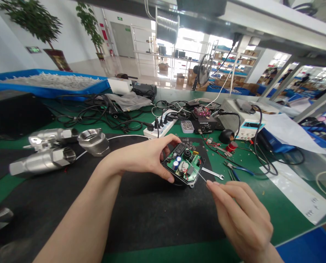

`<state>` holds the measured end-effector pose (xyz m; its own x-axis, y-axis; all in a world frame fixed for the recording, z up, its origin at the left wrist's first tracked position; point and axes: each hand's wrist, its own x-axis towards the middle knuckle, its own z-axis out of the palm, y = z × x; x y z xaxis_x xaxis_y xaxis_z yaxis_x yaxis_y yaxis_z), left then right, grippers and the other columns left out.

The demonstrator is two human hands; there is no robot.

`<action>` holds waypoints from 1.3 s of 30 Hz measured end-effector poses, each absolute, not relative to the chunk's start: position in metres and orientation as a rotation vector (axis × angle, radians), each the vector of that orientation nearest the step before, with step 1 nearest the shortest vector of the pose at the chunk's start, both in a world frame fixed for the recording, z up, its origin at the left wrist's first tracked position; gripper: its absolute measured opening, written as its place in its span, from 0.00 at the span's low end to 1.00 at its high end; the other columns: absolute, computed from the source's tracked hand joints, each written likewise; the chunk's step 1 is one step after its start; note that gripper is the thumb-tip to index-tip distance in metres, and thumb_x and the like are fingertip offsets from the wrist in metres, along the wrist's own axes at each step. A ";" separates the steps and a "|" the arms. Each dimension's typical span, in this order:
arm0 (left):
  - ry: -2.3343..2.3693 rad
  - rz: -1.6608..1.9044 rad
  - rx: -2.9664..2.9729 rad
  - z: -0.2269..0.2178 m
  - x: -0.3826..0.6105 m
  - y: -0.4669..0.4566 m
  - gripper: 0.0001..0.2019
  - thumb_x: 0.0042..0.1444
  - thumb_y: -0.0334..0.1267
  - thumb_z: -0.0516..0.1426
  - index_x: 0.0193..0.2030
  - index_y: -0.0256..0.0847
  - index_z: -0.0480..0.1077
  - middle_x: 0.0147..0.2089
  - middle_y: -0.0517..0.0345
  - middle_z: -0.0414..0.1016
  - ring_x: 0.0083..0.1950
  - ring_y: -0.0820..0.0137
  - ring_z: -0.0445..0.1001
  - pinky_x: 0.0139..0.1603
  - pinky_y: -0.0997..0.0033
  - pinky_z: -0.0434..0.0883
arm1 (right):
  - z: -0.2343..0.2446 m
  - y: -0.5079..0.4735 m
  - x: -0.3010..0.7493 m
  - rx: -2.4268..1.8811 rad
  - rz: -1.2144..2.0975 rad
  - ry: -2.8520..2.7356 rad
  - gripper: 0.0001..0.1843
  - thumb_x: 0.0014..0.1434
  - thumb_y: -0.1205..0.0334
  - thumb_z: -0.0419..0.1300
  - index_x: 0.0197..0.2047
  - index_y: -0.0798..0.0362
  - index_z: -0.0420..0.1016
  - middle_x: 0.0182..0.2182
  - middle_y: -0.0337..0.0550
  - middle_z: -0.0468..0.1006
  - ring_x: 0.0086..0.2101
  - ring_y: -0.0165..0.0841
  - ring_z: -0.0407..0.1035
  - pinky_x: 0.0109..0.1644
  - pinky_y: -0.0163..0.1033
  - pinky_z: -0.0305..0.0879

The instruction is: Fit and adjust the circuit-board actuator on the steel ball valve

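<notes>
My left hand point(149, 157) grips a small black housing with a green circuit board point(183, 164) inside, held just above the black mat point(141, 212). The board carries a blue capacitor, a round coin cell and black parts. My right hand point(239, 212) is closed in a pinch on a thin wire point(199, 174) that runs up-left onto the board. A small spanner point(213, 173) lies on the mat just right of the housing.
Steel fittings point(45, 159) lie at the left. A white power strip point(158, 128) with tangled black cables sits behind. A soldering station point(205, 122), a bench power supply point(247, 124), pliers point(234, 170) and papers point(296, 193) fill the right. A blue tray point(50, 82) stands far left.
</notes>
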<state>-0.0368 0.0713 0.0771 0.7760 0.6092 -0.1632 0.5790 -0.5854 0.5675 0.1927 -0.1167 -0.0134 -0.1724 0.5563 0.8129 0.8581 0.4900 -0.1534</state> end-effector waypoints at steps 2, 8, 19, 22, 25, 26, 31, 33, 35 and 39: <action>0.877 0.063 2.344 0.077 -0.037 0.071 0.54 0.36 0.63 0.73 0.70 0.56 0.57 0.56 0.59 0.70 0.48 0.70 0.73 0.45 0.75 0.72 | -0.015 -0.116 0.189 -1.192 -0.362 -1.785 0.25 0.58 0.85 0.64 0.56 0.58 0.79 0.36 0.47 0.78 0.38 0.33 0.71 0.42 0.39 0.71; 0.858 0.054 2.333 0.076 -0.037 0.072 0.55 0.35 0.63 0.73 0.70 0.54 0.56 0.56 0.59 0.70 0.49 0.69 0.73 0.46 0.75 0.72 | -0.025 -0.117 0.179 -1.357 0.234 -1.448 0.09 0.65 0.68 0.66 0.48 0.49 0.83 0.34 0.40 0.77 0.32 0.28 0.71 0.35 0.34 0.67; 0.820 0.079 2.280 0.069 -0.039 0.076 0.54 0.34 0.59 0.74 0.68 0.52 0.57 0.53 0.58 0.70 0.47 0.69 0.72 0.44 0.73 0.72 | -0.005 -0.112 0.157 -1.048 1.355 -0.382 0.22 0.47 0.52 0.80 0.40 0.59 0.86 0.27 0.40 0.69 0.26 0.24 0.56 0.25 0.29 0.56; 0.808 0.074 2.275 0.070 -0.039 0.075 0.52 0.35 0.57 0.74 0.67 0.53 0.56 0.55 0.59 0.69 0.48 0.70 0.72 0.45 0.74 0.73 | -0.003 -0.113 0.158 -0.963 1.467 -0.305 0.21 0.48 0.56 0.80 0.41 0.61 0.86 0.25 0.38 0.65 0.25 0.23 0.54 0.23 0.27 0.55; 0.812 0.063 2.271 0.071 -0.039 0.075 0.52 0.36 0.57 0.75 0.67 0.54 0.56 0.55 0.60 0.69 0.48 0.71 0.72 0.45 0.74 0.73 | -0.004 -0.114 0.159 -0.891 1.545 -0.220 0.22 0.47 0.59 0.80 0.42 0.62 0.86 0.25 0.38 0.64 0.25 0.22 0.54 0.23 0.26 0.54; 0.815 0.060 2.273 0.070 -0.040 0.075 0.53 0.35 0.57 0.75 0.67 0.54 0.56 0.54 0.61 0.69 0.48 0.71 0.72 0.45 0.74 0.73 | -0.005 -0.114 0.159 -0.870 1.564 -0.192 0.22 0.47 0.60 0.80 0.43 0.63 0.86 0.25 0.38 0.64 0.25 0.22 0.54 0.23 0.26 0.54; 0.817 0.050 2.294 0.068 -0.041 0.077 0.53 0.34 0.57 0.75 0.66 0.55 0.56 0.53 0.61 0.70 0.48 0.70 0.71 0.45 0.74 0.73 | -0.004 -0.112 0.158 -0.790 1.620 -0.032 0.24 0.44 0.65 0.81 0.43 0.67 0.85 0.25 0.37 0.64 0.25 0.21 0.53 0.22 0.26 0.52; 0.817 0.053 2.302 0.067 -0.041 0.078 0.53 0.34 0.57 0.75 0.66 0.55 0.56 0.53 0.61 0.70 0.48 0.70 0.72 0.45 0.74 0.73 | -0.003 -0.112 0.159 -0.752 1.655 0.042 0.24 0.43 0.68 0.81 0.43 0.68 0.84 0.25 0.36 0.64 0.25 0.20 0.53 0.22 0.25 0.51; 0.822 0.061 2.310 0.067 -0.041 0.078 0.54 0.34 0.58 0.75 0.66 0.55 0.56 0.53 0.60 0.70 0.48 0.69 0.72 0.45 0.74 0.73 | -0.002 -0.112 0.160 -0.707 1.689 0.109 0.24 0.43 0.71 0.81 0.43 0.69 0.83 0.26 0.36 0.64 0.25 0.20 0.53 0.22 0.26 0.51; 0.821 0.055 2.313 0.067 -0.042 0.077 0.53 0.34 0.58 0.75 0.66 0.55 0.56 0.51 0.61 0.70 0.47 0.69 0.72 0.44 0.74 0.72 | -0.001 -0.113 0.161 -0.609 1.733 0.238 0.23 0.46 0.76 0.78 0.46 0.70 0.80 0.27 0.38 0.66 0.24 0.20 0.55 0.22 0.25 0.53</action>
